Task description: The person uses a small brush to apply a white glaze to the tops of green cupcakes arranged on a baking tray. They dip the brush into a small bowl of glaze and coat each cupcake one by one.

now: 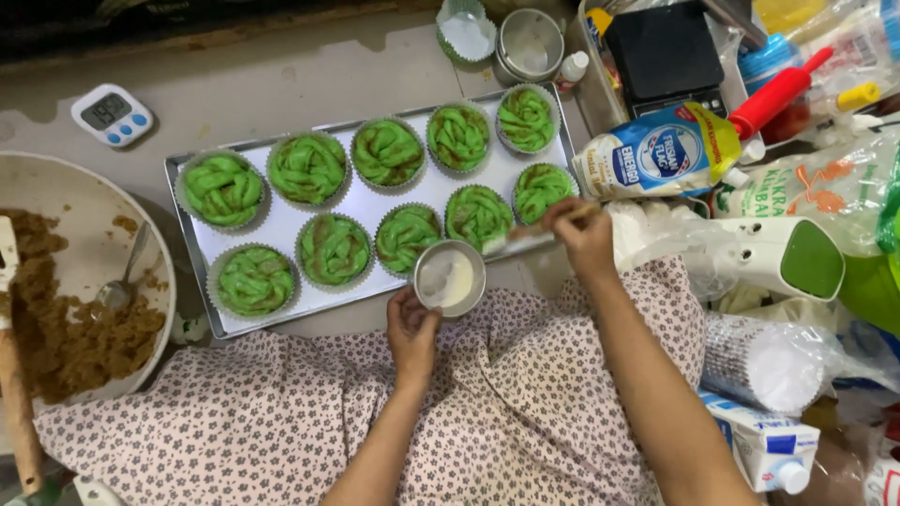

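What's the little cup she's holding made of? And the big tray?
The small cup in the left hand looks like shiny metal: silvery rim, pale liquid inside. The tray seems thin metal too, dull silver with a raised edge. The cake cups look like pleated paper.

A small round metal cup [450, 277] of pale, milky liquid is held upright over the near edge of the tray [192, 248]. A brush [525, 239] — wooden-handled, pale-bristled — is held nearly level, its tip beside the cup. Nine green twisted buns [334, 248] in paper liners are set on the tray — five behind, four in front.
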